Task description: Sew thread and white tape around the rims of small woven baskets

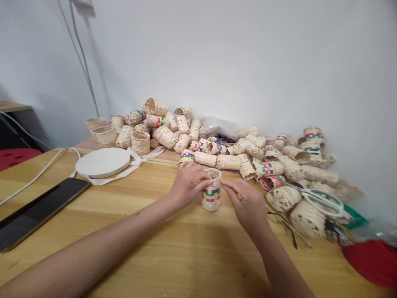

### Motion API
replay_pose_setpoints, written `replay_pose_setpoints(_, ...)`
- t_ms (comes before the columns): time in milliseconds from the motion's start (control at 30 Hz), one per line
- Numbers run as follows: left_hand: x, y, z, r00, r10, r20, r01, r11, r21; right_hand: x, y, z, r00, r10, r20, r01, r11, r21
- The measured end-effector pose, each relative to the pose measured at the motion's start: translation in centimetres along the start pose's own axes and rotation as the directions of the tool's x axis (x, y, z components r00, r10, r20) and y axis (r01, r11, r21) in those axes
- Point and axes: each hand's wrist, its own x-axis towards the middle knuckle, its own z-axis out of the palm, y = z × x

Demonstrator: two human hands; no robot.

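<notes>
Nothing can be read: the only print-like marks, on a dark packet (218,138) in the heap of woven cups (166,136), are too small to make out.

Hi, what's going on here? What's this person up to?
A person has their left hand and right hand at the rim of a small woven cup with coloured bands, which stands on a wooden table. Behind it, a big heap of similar woven cups lies against the wall, with scissors at its right end and a roll of white tape to its left.
</notes>
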Motion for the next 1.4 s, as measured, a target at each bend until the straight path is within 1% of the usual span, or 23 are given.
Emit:
replay_pose_setpoints(133, -0.03, -0.1, 0.05, 1.0, 0.01, -0.005, -0.01, 0.999, -0.03, -0.21, 0.14, -0.02, 0.997, -0.076, 0.014, 0.077, 0.991, -0.114)
replay_pose_setpoints(333, 0.02, -0.23, 0.06, 1.0, 0.017, 0.008, -0.017, 1.0, -0.016, -0.23, -0.29, -0.44, 0.996, -0.073, 0.056, 0.084, 0.97, -0.23)
replay_pose_setpoints(500, 0.16, -0.11, -0.17, 0.998, 0.066, 0.005, -0.066, 0.997, 0.029, -0.22, -0.61, -0.56, 0.997, -0.065, 0.048, 0.075, 0.964, -0.253)
replay_pose_setpoints(667, 0.25, 0.1, -0.52, 0.988, 0.153, -0.024, -0.15, 0.982, 0.116, -0.13, -0.25, -0.54, 0.99, -0.12, 0.068, 0.135, 0.942, -0.307)
replay_pose_setpoints(733, 0.27, 0.15, -0.61, 0.985, 0.17, -0.028, -0.165, 0.978, 0.131, -0.1, -0.13, -0.57, 0.989, -0.129, 0.073, 0.146, 0.935, -0.323)
replay_pose_setpoints(867, 0.28, 0.18, -0.6, 0.986, 0.167, -0.021, -0.163, 0.977, 0.136, -0.11, -0.07, -0.6, 0.987, -0.143, 0.078, 0.161, 0.929, -0.334)
replay_pose_setpoints(1067, 0.37, 0.06, -0.61, 0.99, 0.141, 0.02, -0.142, 0.98, 0.138, -0.08, 0.04, -0.48, 0.983, -0.163, 0.08, 0.18, 0.926, -0.331)
replay_pose_setpoints(1400, 0.51, 0.2, -0.78, 0.987, 0.163, 0.008, -0.162, 0.977, 0.138, -0.02, -0.64, -0.41, 0.982, -0.169, 0.081, 0.188, 0.89, -0.416)
